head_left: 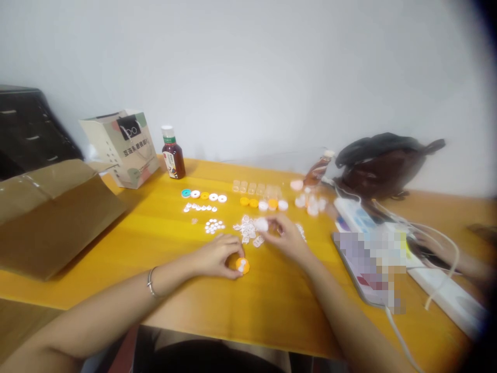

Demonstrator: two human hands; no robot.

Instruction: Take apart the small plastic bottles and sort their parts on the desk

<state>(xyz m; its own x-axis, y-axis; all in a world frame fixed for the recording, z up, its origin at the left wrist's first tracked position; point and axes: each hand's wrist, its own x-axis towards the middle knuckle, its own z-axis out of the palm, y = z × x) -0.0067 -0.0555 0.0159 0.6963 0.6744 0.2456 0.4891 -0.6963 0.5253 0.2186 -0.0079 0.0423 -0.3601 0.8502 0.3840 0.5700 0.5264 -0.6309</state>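
Between the thumb and fingers of my left hand (220, 256) is a scalloped orange disc (243, 266) with a white middle, low over the table's near part. My right hand (286, 237) pinches a white round cap-like piece (261, 224), blurred, above a pile of small clear plastic pieces (245, 227). To the left of that pile lie small white discs (215, 226). Behind them runs a row of small white parts (200, 207), then a row of ringed discs (204, 196) in teal, white and orange. Orange and white caps (253, 203) line up farther right, before clear cups (252, 188).
A cardboard box (58, 217), a paper bag (134, 150) and a dark red bottle (173, 155) stand left. At right are a lying bottle (318, 168), a dark bag (384, 166), a white power strip (438, 298) with cables, a tablet-like device (359, 269) and another person's arm (454, 256).
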